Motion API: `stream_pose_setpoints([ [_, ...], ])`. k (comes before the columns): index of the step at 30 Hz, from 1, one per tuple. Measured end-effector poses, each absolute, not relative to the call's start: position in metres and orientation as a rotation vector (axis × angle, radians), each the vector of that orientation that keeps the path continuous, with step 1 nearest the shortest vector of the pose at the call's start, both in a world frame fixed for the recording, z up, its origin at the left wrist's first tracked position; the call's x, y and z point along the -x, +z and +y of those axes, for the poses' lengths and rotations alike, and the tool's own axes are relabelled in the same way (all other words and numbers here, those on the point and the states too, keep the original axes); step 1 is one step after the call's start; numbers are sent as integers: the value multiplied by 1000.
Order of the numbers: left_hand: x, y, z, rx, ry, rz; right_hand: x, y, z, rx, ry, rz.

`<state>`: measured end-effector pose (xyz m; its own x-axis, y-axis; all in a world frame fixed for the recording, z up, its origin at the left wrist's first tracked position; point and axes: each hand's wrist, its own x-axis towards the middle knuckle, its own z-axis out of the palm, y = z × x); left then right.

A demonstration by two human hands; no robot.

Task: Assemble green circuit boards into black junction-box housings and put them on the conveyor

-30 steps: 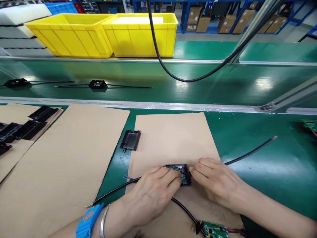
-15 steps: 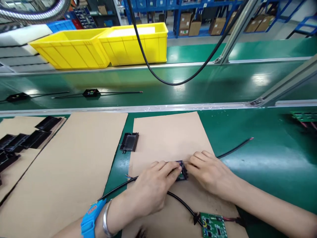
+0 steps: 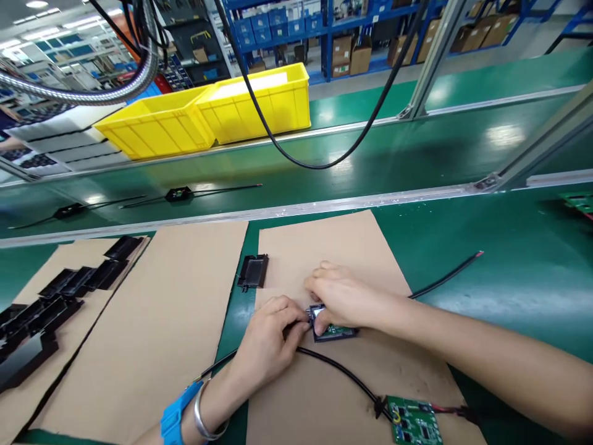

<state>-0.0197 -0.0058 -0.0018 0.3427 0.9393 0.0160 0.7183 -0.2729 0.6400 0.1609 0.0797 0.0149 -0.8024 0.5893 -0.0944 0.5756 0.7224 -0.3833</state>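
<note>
A small black plastic case (image 3: 343, 335) with a green circuit board inside lies on the right-hand cardboard sheet. At its left end, the fingertips of my left hand (image 3: 271, 337) are pinched together; exactly which part lies between them is hidden. My right hand (image 3: 345, 296) reaches over the case, its thumb pressed on the board and its fingers bent beyond the far edge. Below my left hand passes a black cable (image 3: 340, 369), leading to a bare green circuit board (image 3: 414, 421). Another black cable (image 3: 447, 274) extends to the right from behind my right forearm.
A black case part (image 3: 253, 272) sits at the sheet's left edge. Several black case parts (image 3: 78, 281) lie on cardboard at left. Beyond the metal rail (image 3: 324, 206) are wired black units (image 3: 178, 194) and yellow bins (image 3: 259, 105). A black cable (image 3: 319, 165) hangs in front.
My right hand has moved left and over the case, its thumb now on the board. My left hand has drawn back to the case's left end. The view has tilted and shifted.
</note>
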Motion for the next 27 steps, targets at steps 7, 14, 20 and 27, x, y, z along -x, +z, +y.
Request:
stream_pose_setpoints([
  [7, 19, -8, -11, -2246, 425, 1446, -160, 16, 71, 934, 560, -2864],
  [14, 14, 41, 33, -2452, 462, 1619, -254, 46, 62, 950, 382, -2229],
  [20, 13, 89, 191, -2558, 439, 1827, -308, 35, 25, 1111, 346, -2295],
  [27, 45, 52, 222, -2541, 200, 1711, -286, 30, -29, 1134, 792, -2628],
])
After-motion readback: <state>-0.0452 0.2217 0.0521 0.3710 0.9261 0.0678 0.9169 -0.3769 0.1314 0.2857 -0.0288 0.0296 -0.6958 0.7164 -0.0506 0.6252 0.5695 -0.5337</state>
